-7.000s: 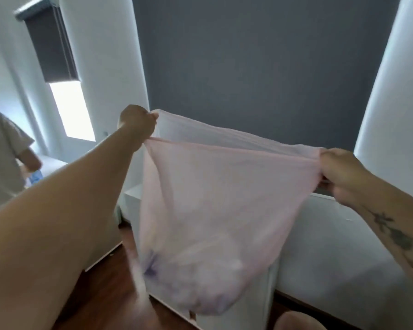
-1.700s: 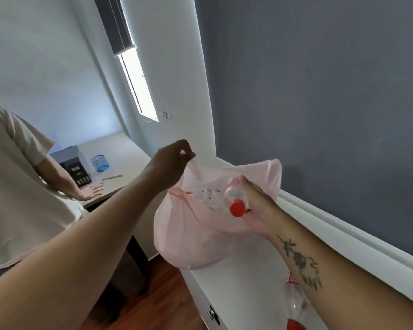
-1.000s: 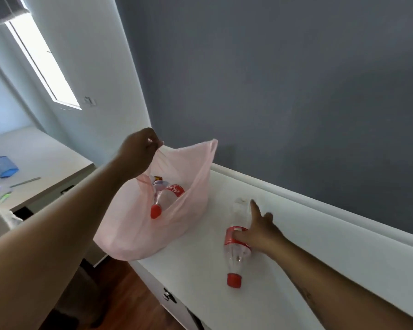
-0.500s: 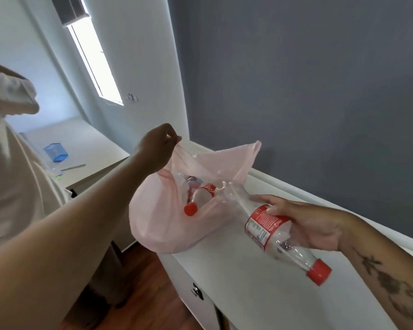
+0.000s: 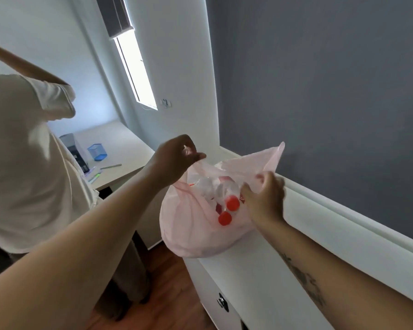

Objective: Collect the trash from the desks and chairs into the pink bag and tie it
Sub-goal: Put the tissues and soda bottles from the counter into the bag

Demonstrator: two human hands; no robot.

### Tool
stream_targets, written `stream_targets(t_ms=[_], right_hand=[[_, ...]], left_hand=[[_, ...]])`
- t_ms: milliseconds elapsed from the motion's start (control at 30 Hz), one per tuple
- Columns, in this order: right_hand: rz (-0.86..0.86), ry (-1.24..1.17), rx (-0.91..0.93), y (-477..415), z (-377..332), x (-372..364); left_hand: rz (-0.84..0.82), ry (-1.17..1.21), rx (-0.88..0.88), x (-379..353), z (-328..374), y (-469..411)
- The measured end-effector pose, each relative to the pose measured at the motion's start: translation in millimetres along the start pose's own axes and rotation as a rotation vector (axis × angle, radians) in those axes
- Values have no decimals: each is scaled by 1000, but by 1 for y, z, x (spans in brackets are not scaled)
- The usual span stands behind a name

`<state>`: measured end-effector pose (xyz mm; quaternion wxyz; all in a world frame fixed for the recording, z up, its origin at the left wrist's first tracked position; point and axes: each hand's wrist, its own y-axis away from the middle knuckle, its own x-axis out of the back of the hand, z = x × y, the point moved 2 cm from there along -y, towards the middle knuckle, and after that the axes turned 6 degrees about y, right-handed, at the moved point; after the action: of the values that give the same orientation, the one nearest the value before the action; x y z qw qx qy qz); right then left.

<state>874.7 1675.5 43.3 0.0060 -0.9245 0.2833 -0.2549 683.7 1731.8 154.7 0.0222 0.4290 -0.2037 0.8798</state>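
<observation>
Left hand (image 5: 177,160): grip is a tight pinch on the left rim of the thin pink plastic bag (image 5: 191,232), lifting it. Right hand (image 5: 264,198): fingers curled round the right rim. This grip holds film only, no bottle.

- Your hands sit on opposite sides of the open mouth, left higher and farther, right lower and nearer. Both are on the rim already, so neither needs to reach.
- To tie, the two rims would have to be drawn toward each other across that gap.

The bag's belly rests on the left end of the white table (image 5: 248,277), bulging past its edge over the wooden floor (image 5: 167,294). Inside are clear bottles with red screw caps (image 5: 232,203), two caps showing, pointing toward you. Crumpled clear plastic lies farther in.

At left stands a person in a beige shirt (image 5: 22,151). Beyond, a far table (image 5: 119,139) carries a small blue mesh basket (image 5: 97,152). Whether any trash remains out, I cannot tell.
</observation>
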Motion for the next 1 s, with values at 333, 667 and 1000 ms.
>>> stream_targets(t_ms=[333,667,1000], right_hand=[[119,606,285,-85,19,20],[177,322,271,-98,-60,103],[227,-74,-221,-89,-14,202]], left_hand=[[-256,-349,32,19,-25,17],[172,-184,416,39,-58,-2],[229,244,365,-23,-10,-32]])
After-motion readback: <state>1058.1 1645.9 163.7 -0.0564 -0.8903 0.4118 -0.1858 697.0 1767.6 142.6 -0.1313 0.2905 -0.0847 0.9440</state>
